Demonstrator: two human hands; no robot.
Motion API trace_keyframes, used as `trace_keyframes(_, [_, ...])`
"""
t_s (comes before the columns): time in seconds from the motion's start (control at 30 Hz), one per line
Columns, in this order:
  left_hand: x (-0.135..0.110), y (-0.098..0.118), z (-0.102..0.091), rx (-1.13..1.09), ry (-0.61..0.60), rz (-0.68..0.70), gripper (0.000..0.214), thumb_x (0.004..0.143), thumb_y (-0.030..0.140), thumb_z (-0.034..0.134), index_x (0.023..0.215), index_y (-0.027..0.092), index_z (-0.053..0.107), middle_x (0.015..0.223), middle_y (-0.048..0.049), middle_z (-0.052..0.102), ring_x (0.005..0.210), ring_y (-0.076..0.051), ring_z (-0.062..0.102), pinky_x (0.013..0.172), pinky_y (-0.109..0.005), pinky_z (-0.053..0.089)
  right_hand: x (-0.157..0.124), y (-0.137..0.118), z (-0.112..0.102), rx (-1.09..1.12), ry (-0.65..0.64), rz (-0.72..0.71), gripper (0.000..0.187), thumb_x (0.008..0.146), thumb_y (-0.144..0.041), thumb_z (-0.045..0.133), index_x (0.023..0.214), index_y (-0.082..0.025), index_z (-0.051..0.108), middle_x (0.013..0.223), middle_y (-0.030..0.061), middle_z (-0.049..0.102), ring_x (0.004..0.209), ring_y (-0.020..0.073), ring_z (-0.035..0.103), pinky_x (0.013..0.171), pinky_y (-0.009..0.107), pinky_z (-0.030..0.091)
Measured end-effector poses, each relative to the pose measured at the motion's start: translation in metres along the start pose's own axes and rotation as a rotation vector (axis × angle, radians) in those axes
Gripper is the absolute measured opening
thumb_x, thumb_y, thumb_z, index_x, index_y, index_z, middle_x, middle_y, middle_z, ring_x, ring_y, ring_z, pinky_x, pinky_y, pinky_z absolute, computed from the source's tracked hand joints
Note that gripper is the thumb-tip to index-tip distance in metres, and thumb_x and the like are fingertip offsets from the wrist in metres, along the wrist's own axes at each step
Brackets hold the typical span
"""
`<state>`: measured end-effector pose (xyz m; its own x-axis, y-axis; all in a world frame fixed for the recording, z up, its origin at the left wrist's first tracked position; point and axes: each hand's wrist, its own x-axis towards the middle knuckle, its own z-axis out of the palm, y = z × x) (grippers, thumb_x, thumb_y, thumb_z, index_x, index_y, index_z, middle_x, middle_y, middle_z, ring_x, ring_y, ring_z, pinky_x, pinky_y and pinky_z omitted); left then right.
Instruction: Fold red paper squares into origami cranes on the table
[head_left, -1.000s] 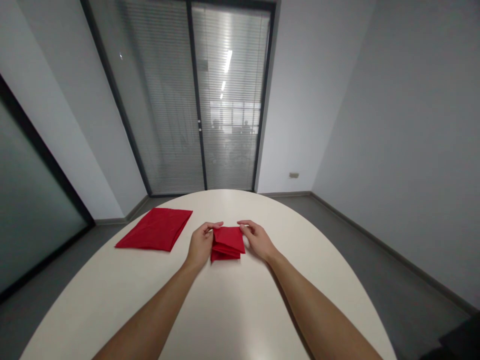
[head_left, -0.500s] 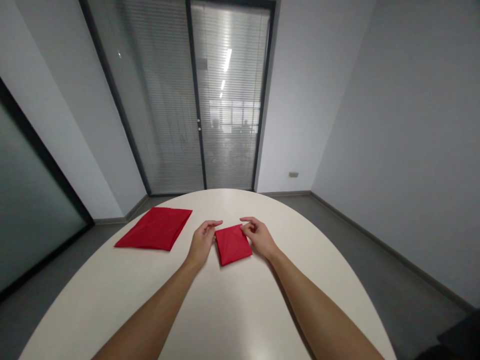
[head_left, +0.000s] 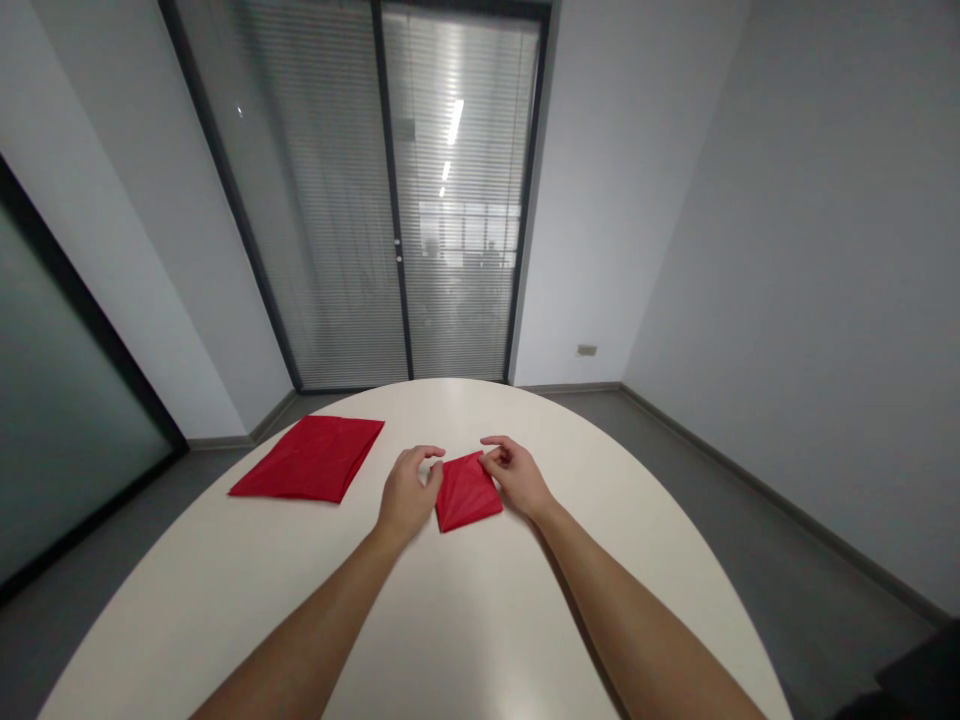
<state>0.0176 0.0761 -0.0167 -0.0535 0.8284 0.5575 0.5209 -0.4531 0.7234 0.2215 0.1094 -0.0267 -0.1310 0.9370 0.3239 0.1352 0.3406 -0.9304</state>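
A small folded red cloth lies on the table, roughly square, with creases running across its top. At its far left corner is my left hand, its thumb over the cloth's edge and its index finger curved above, apart from the thumb. The other left fingers are mostly hidden. My right hand pinches the far right corner between thumb and fingers, with the index finger stretched out above. Farther left, a larger folded red cloth lies flat, untouched by either hand.
The round white table fills the lower view. Beyond it stand a glass partition with blinds and pale walls. A small socket plate sits low on the wall. Something dark shows at the lower right.
My left hand has turned slightly, and its thumb has moved right onto the small cloth's edge. Creases now show on that cloth. My right hand stays nearly in place.
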Motion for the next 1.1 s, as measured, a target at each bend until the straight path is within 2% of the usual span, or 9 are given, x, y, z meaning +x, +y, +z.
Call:
trace_keyframes(0.1, [-0.006,0.011,-0.001,0.082,-0.155,0.164,0.024,0.090,0.021,0.052,0.105,0.023,0.070,0.108,-0.0076,0.073,0.106,-0.024,0.065,0.099,-0.040,0.048,-0.001,0.002,-0.001,-0.173,0.045,-0.013,0.031,0.085,-0.034,0.061,0.111,-0.018,0.065,0.075,0.0007,0.068,0.068,0.0168,0.062,0.067,0.029,0.049])
trace_keyframes(0.2, [-0.013,0.014,0.003,0.151,-0.319,0.213,0.032,0.090,0.022,0.054,0.118,0.023,0.069,0.118,-0.0107,0.072,0.109,-0.027,0.066,0.102,-0.044,0.047,-0.002,-0.003,-0.005,-0.384,0.111,-0.026,0.028,0.088,-0.033,0.057,0.112,-0.019,0.067,0.082,0.0033,0.070,0.074,0.0195,0.064,0.072,0.033,0.051])
trace_keyframes(0.3, [-0.016,0.009,0.008,0.171,-0.386,0.228,0.037,0.089,0.022,0.058,0.124,0.023,0.068,0.124,-0.0132,0.070,0.114,-0.031,0.065,0.108,-0.050,0.043,-0.005,-0.015,-0.007,-0.531,0.151,-0.113,0.030,0.092,-0.031,0.054,0.115,-0.019,0.068,0.104,0.0094,0.072,0.093,0.0238,0.065,0.089,0.040,0.050])
trace_keyframes(0.37, [-0.016,0.005,0.009,0.165,-0.408,0.231,0.037,0.089,0.021,0.057,0.125,0.024,0.068,0.130,-0.0133,0.067,0.121,-0.031,0.062,0.112,-0.052,0.039,-0.008,-0.022,-0.004,-0.556,0.078,-0.214,0.031,0.096,-0.030,0.050,0.118,-0.019,0.068,0.116,0.0107,0.071,0.106,0.0248,0.064,0.098,0.042,0.047])
trace_keyframes(0.47, [-0.016,0.005,0.009,0.198,-0.470,0.232,0.040,0.092,0.019,0.051,0.128,0.027,0.065,0.139,-0.0115,0.062,0.132,-0.029,0.055,0.115,-0.055,0.034,-0.014,-0.029,0.004,-0.543,-0.136,-0.334,0.035,0.101,-0.030,0.042,0.123,-0.021,0.068,0.123,0.0097,0.071,0.117,0.0242,0.061,0.106,0.042,0.044])
trace_keyframes(0.57, [-0.016,0.012,0.008,0.336,-0.529,0.197,0.043,0.096,0.022,0.045,0.137,0.026,0.057,0.147,-0.0110,0.055,0.139,-0.028,0.048,0.117,-0.057,0.029,-0.018,-0.028,0.012,-0.637,-0.325,-0.348,0.044,0.102,-0.028,0.036,0.138,-0.015,0.059,0.139,0.0137,0.061,0.129,0.0258,0.056,0.111,0.045,0.042])
trace_keyframes(0.67, [-0.017,0.019,0.008,0.554,-0.562,0.103,0.051,0.100,0.030,0.038,0.149,0.016,0.043,0.156,-0.0141,0.043,0.147,-0.027,0.035,0.120,-0.056,0.024,-0.020,-0.025,0.014,-0.829,-0.411,-0.243,0.052,0.101,-0.026,0.034,0.148,-0.010,0.045,0.153,0.0169,0.045,0.143,0.0289,0.042,0.117,0.052,0.033])
trace_keyframes(0.8, [-0.019,0.025,0.010,0.748,-0.573,0.041,0.057,0.102,0.034,0.030,0.152,0.008,0.036,0.160,-0.0158,0.032,0.151,-0.027,0.028,0.122,-0.054,0.021,-0.022,-0.029,0.012,-0.942,-0.450,-0.118,0.055,0.102,-0.032,0.032,0.153,-0.012,0.037,0.160,0.0144,0.033,0.150,0.0284,0.028,0.121,0.055,0.022])
trace_keyframes(1.1, [-0.020,0.018,0.012,0.822,-0.458,-0.030,0.052,0.099,0.025,0.034,0.148,0.012,0.046,0.158,-0.0108,0.039,0.147,-0.033,0.033,0.120,-0.056,0.024,-0.024,-0.033,0.014,-0.966,-0.359,-0.032,0.057,0.098,-0.041,0.042,0.151,-0.019,0.043,0.160,0.0117,0.035,0.150,0.0297,0.027,0.121,0.053,0.018])
